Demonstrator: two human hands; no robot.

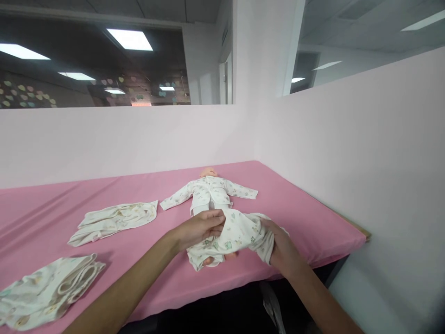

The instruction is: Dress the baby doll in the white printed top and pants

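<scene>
A baby doll (209, 172) lies on its back on the pink-covered table, head away from me. It wears a white printed baby jacket (210, 188) with the sleeves spread to both sides. White printed baby trousers (239, 229) stretch between my hands over the doll's lower body. My left hand (201, 227) is closed, its fingertips pinching the cloth's left edge. My right hand (281, 246) grips a bunched part of the trousers at the right. A doll's foot (208, 261) peeks out below the cloth, with a bit of the other beside it.
On the left of the pink sheet (139, 255) lie a flattened white printed cloth (116, 220) and a nearer folded one (48, 290). White walls (125, 144) with windows border the table behind and on the right. The table's front edge is close to me.
</scene>
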